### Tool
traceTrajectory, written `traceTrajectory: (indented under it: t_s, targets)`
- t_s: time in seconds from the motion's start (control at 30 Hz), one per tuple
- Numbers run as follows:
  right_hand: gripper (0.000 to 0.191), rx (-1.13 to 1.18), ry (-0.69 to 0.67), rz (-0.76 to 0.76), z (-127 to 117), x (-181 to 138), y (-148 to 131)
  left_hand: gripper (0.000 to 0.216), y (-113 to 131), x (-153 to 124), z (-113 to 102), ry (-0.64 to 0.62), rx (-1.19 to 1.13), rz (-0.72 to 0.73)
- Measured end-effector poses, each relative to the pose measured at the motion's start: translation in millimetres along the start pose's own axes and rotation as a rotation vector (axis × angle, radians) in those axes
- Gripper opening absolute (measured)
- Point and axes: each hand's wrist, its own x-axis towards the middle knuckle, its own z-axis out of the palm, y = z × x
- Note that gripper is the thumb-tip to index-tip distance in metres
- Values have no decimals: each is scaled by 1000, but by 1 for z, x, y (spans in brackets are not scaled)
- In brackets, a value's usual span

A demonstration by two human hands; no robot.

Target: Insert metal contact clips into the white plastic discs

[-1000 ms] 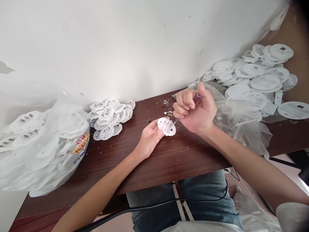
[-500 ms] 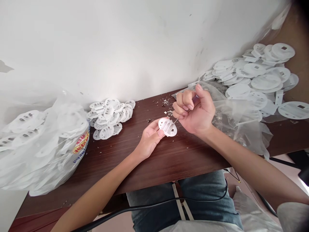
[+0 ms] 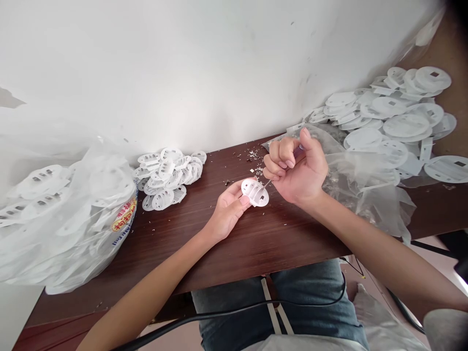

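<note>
My left hand (image 3: 231, 210) pinches a white oval plastic plate (image 3: 251, 194) by its left side, thumb on top and fingers behind. The plate has raised ribs and a small square hole, and it is tilted toward me. Curled above its right side is my right hand (image 3: 295, 168), closed around a tool with a thin metal shaft (image 3: 268, 184). Most of the tool's handle is hidden in the palm; a bit of purple shows by the thumb. The shaft's tip meets the ribbed face of the plate.
Tiny metal bits (image 3: 256, 158) lie scattered behind my hands on the dark wooden table (image 3: 234, 258). A pile of similar plates (image 3: 170, 175) sits left of centre, beside a filled plastic bag (image 3: 91, 234). More plates (image 3: 405, 124) heap over clear plastic at right. A black cable (image 3: 234, 312) crosses my lap.
The tool's tip has shifted slightly along the plate, and the plate is turned a little. Both grips are the same; the whole view has moved slightly.
</note>
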Motion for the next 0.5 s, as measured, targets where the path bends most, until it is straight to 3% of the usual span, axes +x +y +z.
traceTrajectory:
  t_s: [0.13,0.33,0.5]
  targets:
    - [68,39,7,-21,2,0,4,55,-1,-1,0,25,-9,-11]
    - [67,-19,129,10,9,-4,12,52,-2,-2,4,15,-87,-52]
    - [71,-14,98,8,9,-4,9,44,-1,0,5,25,-100,-70]
